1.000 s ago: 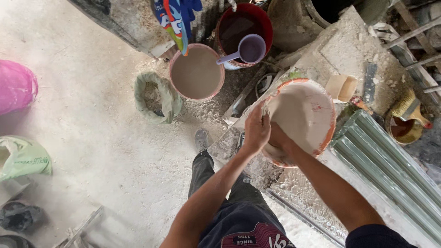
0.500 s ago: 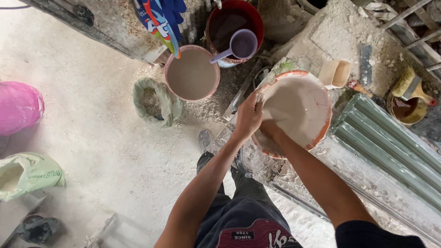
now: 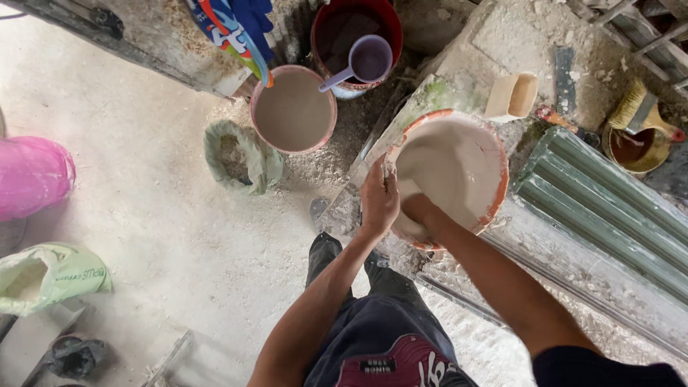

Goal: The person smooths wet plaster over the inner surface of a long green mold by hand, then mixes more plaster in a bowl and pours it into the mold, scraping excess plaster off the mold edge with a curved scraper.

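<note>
An orange-rimmed basin [image 3: 496, 175] full of pale wet plaster sits on a dusty slab in front of me. My left hand [image 3: 378, 197] grips the basin's near-left rim, fingers curled over the edge. My right hand [image 3: 418, 209] is plunged into the plaster at the near side of the basin; its fingers are buried in the mix and hidden. My dark trouser legs [image 3: 373, 322] show below.
A pink bucket of grey-brown liquid [image 3: 293, 109] stands at the upper left of the basin, a red bucket with a purple scoop [image 3: 367, 59] behind it. An open green sack [image 3: 235, 156], a pink bag [image 3: 32, 175], green corrugated sheets [image 3: 609, 208], and a pot with a brush [image 3: 638, 140] surround me.
My left hand has slid along the rim towards the basin's left side. My right hand has sunk deeper into the plaster. The camera view has shifted slightly.
</note>
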